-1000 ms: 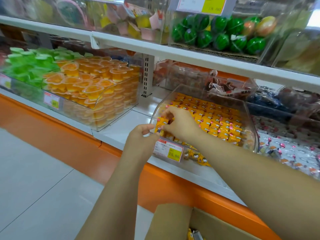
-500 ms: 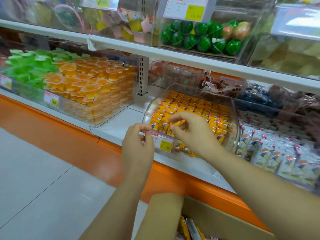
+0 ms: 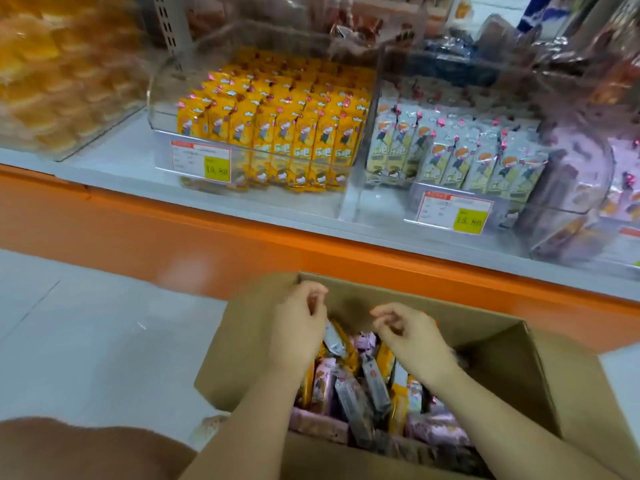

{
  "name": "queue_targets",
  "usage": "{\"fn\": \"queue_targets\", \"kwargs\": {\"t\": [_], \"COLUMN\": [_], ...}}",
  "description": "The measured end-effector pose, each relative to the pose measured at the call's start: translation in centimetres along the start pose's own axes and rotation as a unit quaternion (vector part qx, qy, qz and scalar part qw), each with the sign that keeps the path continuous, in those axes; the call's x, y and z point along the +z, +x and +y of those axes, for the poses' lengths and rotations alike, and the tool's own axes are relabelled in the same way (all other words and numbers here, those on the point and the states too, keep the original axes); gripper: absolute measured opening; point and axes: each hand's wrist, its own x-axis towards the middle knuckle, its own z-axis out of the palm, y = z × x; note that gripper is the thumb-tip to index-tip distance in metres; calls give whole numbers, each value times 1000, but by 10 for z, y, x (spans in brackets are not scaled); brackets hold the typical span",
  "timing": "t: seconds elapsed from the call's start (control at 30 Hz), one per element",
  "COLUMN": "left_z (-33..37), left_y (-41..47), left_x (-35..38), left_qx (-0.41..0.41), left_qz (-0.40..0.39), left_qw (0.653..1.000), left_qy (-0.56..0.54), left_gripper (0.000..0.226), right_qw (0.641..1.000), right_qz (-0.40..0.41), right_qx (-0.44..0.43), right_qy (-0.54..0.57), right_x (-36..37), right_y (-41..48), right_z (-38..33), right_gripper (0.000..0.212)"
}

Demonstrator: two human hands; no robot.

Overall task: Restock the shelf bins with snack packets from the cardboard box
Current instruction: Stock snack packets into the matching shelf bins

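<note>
Both your left hand (image 3: 298, 329) and right hand (image 3: 410, 336) hover loosely curled, seemingly empty, over the open brown cardboard box (image 3: 502, 329); gather yellow foil snack packets (image 3: 398, 405) aligned, several together.

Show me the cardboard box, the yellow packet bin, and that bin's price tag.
cardboard box (image 3: 485, 337): head view, bare inner far wall.
yellow packet bin (image 3: 162, 93): head view, clear curved left wall.
yellow bin's price tag (image 3: 201, 164): head view, middle of the label.

white shelf (image 3: 114, 164), clear bins (image 3: 162, 95); floor (image 3: 86, 341), cardboard box (image 3: 512, 368)
</note>
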Motion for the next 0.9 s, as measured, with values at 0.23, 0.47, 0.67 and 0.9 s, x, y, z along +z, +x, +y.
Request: {"fn": "queue_targets", "kwargs": {"t": [0.23, 0.47, 0.67, 0.9], "left_z": [-29, -42, -44, -46], "left_y": [5, 0, -11, -29], "left_x": [54, 75, 83, 107], "left_qx": [-70, -59, -43, -60], "left_qz": [-140, -256, -283, -346], "left_qw": [984, 942, 909, 876], "left_qy": [85, 208, 302, 330], "left_gripper": [33, 33, 10, 49], "right_qw": [980, 970, 962, 945], "right_qz": [-135, -148, -190, -230], "right_qx": [136, 156, 184, 209], "right_qy": [-53, -117, -67, 99], "right_x": [28, 56, 57, 52], "right_y": [-16, -16, -13, -19], "right_z": [94, 113, 119, 122], "right_gripper": [24, 48, 35, 37]}}
